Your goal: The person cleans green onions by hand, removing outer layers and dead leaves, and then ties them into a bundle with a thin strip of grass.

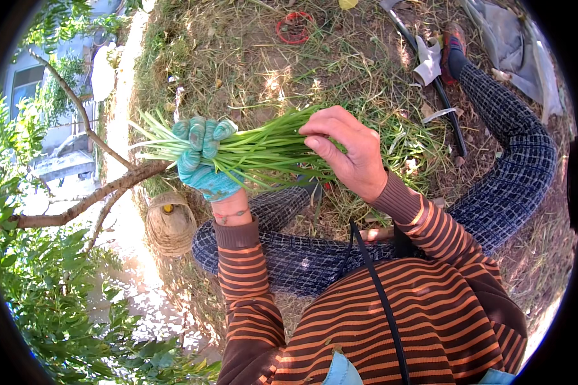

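My left hand (202, 154), in a soiled teal work glove, is closed around the pale stem ends of a bunch of long green chive-like leaves (269, 147). The white-green stem ends stick out past the fist to the left, while the darker blades spread to the right. Bare and palm inward, my right hand (349, 149) is at the blade end of the bunch. Its thumb and forefinger are close together at the leaves; whether a blade is pinched between them cannot be made out. Loose cut green leaves (404, 139) lie on the ground behind it.
A dark-handled long tool (445, 96) lies at the upper right, near a white cloth glove (428, 60) and grey plastic sheeting (515, 48). A red ring (294, 28) rests on dry grass ahead. To the left are a woven straw item (171, 231) and a tree branch (111, 185).
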